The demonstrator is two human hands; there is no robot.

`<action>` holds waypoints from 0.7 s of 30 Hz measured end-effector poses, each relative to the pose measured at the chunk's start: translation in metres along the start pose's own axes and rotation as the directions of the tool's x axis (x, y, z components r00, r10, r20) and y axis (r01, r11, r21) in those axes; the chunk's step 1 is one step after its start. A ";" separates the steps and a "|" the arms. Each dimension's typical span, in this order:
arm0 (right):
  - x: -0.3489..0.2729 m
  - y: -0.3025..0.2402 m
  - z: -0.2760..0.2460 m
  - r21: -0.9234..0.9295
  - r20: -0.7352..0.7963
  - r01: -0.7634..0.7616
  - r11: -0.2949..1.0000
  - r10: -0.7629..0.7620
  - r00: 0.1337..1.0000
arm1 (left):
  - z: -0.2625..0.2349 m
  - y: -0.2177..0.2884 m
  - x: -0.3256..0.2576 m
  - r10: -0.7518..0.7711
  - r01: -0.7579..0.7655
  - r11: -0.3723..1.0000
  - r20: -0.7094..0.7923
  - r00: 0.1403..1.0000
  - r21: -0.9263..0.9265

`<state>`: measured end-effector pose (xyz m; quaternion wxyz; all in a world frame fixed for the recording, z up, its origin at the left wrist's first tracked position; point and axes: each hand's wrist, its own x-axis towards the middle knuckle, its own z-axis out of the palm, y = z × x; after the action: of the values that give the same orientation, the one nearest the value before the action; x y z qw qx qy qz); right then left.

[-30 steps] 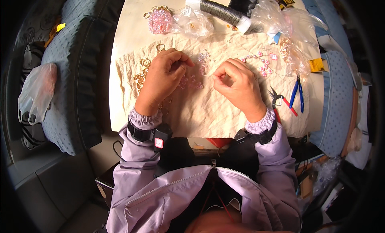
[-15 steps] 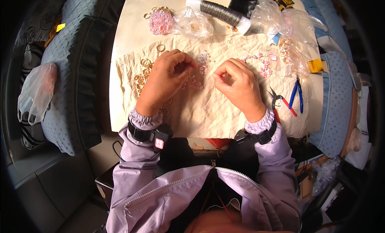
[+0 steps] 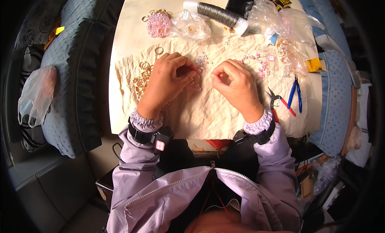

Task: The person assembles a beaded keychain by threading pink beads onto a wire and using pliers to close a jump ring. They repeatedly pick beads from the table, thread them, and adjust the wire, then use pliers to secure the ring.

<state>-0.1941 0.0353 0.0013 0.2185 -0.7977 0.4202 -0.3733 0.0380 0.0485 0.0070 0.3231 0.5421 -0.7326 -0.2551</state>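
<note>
My left hand [image 3: 169, 80] is closed in a pinch over the cloth, beside loose pink beads [image 3: 195, 86] partly hidden behind it. Across a small gap, my right hand [image 3: 237, 87] pinches thumb and forefinger together. Whatever either hand holds is too fine to make out. Gold-coloured rings [image 3: 141, 81] are heaped at the left hand's outer side, and a lone ring [image 3: 159, 51] lies above it. Clear beads [image 3: 201, 58] are scattered between the hands, farther off. Pink beads on thin wires [image 3: 262, 68] lie just beyond the right hand.
Red-handled pliers [image 3: 274, 98] and blue-handled cutters [image 3: 295, 92] lie at right on the beige cloth [image 3: 212, 122]. Farther back are a spool of dark wire [image 3: 219, 15], a pink bead cluster [image 3: 158, 25] and clear plastic bags [image 3: 268, 17]. Blue padded seats [image 3: 72, 88] flank the table.
Both hands stay pinched, close to where they were. The left hand has lowered slightly and its fingers have shifted. The whole view has moved a little.
</note>
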 end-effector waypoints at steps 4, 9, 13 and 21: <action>0.000 -0.002 -0.001 0.011 -0.024 -0.015 1.000 0.015 1.000 | 0.001 -0.002 0.000 0.018 -0.018 1.000 -0.012 1.000 -0.014; 0.000 -0.002 -0.003 0.003 -0.018 0.041 0.999 -0.041 0.999 | 0.000 -0.005 -0.002 -0.050 0.052 0.992 0.021 0.999 -0.116; 0.001 0.000 -0.002 0.005 0.002 0.091 0.996 -0.091 0.996 | -0.001 -0.006 -0.004 -0.197 0.205 0.933 0.057 0.979 -0.296; 0.001 -0.001 -0.001 -0.019 0.004 0.096 0.995 -0.095 0.995 | -0.003 -0.005 -0.004 -0.139 0.151 0.973 0.080 0.987 -0.174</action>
<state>-0.1940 0.0350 0.0024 0.1934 -0.8196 0.3848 -0.3779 0.0448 0.0508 0.0045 0.3262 0.5541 -0.6755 -0.3610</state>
